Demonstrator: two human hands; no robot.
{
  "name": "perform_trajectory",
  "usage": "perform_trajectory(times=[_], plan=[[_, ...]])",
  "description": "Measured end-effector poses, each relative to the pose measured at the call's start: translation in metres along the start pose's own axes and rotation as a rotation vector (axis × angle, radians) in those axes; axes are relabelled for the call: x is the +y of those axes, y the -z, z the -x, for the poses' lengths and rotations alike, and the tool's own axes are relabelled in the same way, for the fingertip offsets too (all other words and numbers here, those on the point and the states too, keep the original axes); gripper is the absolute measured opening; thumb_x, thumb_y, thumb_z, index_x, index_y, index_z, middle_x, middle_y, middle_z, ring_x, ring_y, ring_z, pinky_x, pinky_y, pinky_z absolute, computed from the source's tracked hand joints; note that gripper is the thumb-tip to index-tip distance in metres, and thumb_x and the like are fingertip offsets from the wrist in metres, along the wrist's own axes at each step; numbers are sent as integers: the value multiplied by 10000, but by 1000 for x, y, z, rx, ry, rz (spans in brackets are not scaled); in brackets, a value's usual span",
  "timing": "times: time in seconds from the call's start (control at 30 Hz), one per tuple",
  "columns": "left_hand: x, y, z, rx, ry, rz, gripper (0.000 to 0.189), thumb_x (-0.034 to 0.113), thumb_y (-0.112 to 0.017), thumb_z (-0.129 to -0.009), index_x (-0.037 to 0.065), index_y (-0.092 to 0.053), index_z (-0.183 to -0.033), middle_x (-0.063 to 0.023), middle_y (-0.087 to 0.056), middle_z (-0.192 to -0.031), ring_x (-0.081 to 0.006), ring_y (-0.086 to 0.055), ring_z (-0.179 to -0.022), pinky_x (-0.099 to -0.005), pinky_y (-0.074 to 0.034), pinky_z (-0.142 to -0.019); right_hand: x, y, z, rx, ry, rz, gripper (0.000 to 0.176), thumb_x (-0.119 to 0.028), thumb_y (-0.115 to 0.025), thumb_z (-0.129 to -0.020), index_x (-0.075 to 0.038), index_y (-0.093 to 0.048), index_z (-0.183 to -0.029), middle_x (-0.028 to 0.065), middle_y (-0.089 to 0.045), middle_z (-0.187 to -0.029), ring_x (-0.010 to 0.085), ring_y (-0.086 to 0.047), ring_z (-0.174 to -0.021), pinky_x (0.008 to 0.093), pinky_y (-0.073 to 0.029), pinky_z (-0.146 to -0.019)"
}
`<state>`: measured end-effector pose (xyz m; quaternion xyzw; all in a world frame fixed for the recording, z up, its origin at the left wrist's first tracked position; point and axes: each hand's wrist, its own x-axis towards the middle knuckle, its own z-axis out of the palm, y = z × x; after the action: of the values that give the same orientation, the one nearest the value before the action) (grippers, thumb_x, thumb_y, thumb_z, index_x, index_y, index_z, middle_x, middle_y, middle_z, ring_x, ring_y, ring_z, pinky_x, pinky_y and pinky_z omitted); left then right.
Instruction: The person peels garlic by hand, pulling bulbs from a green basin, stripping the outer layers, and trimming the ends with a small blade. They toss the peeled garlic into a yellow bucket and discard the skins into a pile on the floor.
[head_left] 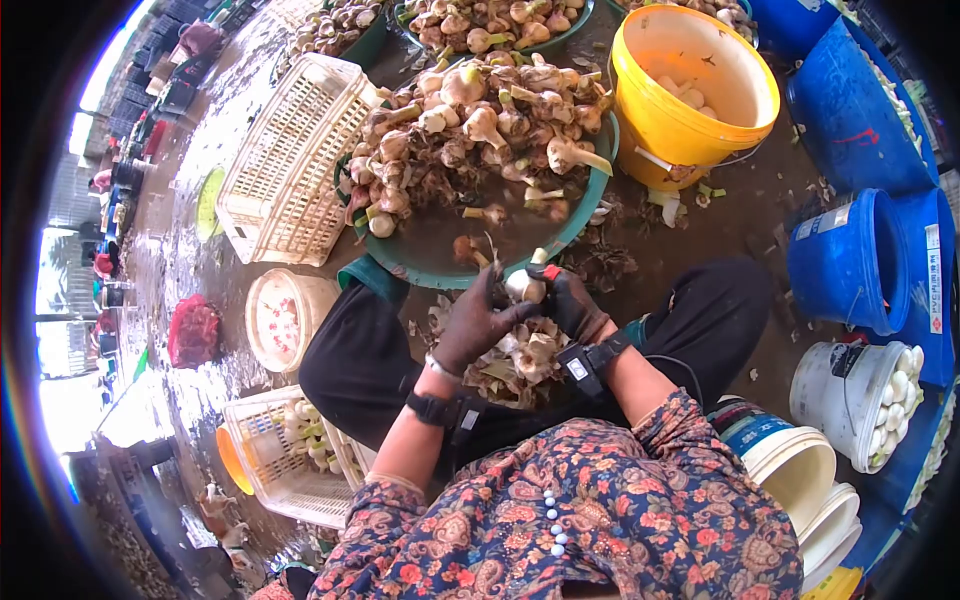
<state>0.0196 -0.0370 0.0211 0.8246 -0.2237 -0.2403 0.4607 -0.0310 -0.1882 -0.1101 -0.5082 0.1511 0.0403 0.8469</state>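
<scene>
A partly peeled, whitish garlic bulb (525, 287) with a short cut stem sits between my two hands, above my lap. My left hand (474, 322), in a dark glove, closes its fingers on the bulb's left side. On the other side my right hand (578, 303), also gloved, has its thumb and fingers pressed against it. Something small and red shows at the right thumb; what it is I cannot make out. Just ahead stands a wide green tub (597, 195) heaped with unpeeled garlic (480, 125). Loose garlic skins (515, 365) lie below my hands.
A yellow bucket (640, 95) with some peeled bulbs is at the tub's right. White plastic crates (290, 150) stand left, beside a white bucket (285, 320) and a red net bag (194, 332). Blue buckets (835, 265) and a white bucket of peeled garlic (835, 400) line the right.
</scene>
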Motion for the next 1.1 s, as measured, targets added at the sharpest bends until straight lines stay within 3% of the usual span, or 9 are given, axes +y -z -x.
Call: perform_trajectory(times=[0.07, 0.27, 0.4, 0.6, 0.67, 0.83, 1.0, 1.07, 1.1], plan=[[-26, -15, -9, 3, -62, 86, 495, 236, -697, -797, -11, -495, -1175, -147, -615, -1044, -200, -594, -947, -323, -468, -808, -38, -25, 14, 54, -197, -157, 304, -278, -603, -865, -26, -607, -1036, 63, -623, -958, 141, -607, -812, 279, -508, -731], [-39, -19, -9, -39, -113, 105, 441, 156, -659, -828, -26, -490, -1192, -90, -608, -1024, -163, -572, -924, -291, -461, -816, -27, -13, 10, 160, -21, 228, 255, -264, -625, -862, -11, -661, -860, -1, -615, -721, 73, -512, -646, 267, -442, -572], [-46, -2, -7, -154, 278, 669, 432, 246, -645, -823, 4, -538, -1165, -42, -608, -979, -130, -578, -864, -261, -469, -766, -45, -15, 15, 62, -107, 135, 203, -208, -615, -858, -11, -662, -852, -10, -597, -689, 65, -488, -595, 258, -420, -542], [-43, -2, -6, -191, 309, 639, 478, 216, -694, -792, -15, -522, -1173, -38, -586, -1039, -103, -552, -904, -249, -466, -776, -27, -18, 14, 188, -64, 40, 306, -297, -605, -865, 3, -661, -873, 23, -613, -688, 97, -513, -589, 276, -427, -556], [-40, -11, -7, -127, 23, 481, 537, 178, -740, -753, -21, -494, -1187, -46, -572, -1082, -113, -539, -953, -260, -456, -832, -26, -18, 16, 137, 66, 465, 364, -341, -620, -846, 20, -657, -846, 77, -602, -639, 122, -528, -596, 321, -431, -570], [-47, -1, -6, -233, 83, 476, 648, 148, -772, -714, -26, -447, -1247, -59, -546, -1157, -130, -510, -1046, -273, -419, -915, -37, -12, 19, 45, 134, 688, 357, -329, -600, -854, 22, -651, -825, 92, -590, -628, 118, -520, -610, 342, -425, -576], [-48, 10, -5, -254, 180, 678, 694, 93, -718, -734, -36, -374, -1323, -92, -486, -1257, -194, -449, -1181, -314, -343, -1006, -50, -14, 25, 11, -143, 158, 355, -332, -550, -889, 3, -642, -819, 24, -584, -680, 93, -511, -638, 277, -426, -589], [-35, 3, -5, -250, 156, 704, 684, 67, -694, -736, -34, -366, -1328, -95, -488, -1253, -205, -427, -1203, -328, -317, -1024, -47, -21, 25, 65, -43, 20, 388, -388, -522, -901, -16, -623, -855, 11, -581, -697, 85, -497, -622, 257, -431, -588], [-34, -4, -5, -189, 129, 759, 698, 73, -698, -739, -30, -353, -1336, -93, -486, -1255, -201, -432, -1198, -323, -327, -1016, -48, -23, 23, 79, -315, -88, 393, -399, -492, -914, -25, -614, -912, 10, -588, -717, 87, -509, -637, 254, -440, -606]])
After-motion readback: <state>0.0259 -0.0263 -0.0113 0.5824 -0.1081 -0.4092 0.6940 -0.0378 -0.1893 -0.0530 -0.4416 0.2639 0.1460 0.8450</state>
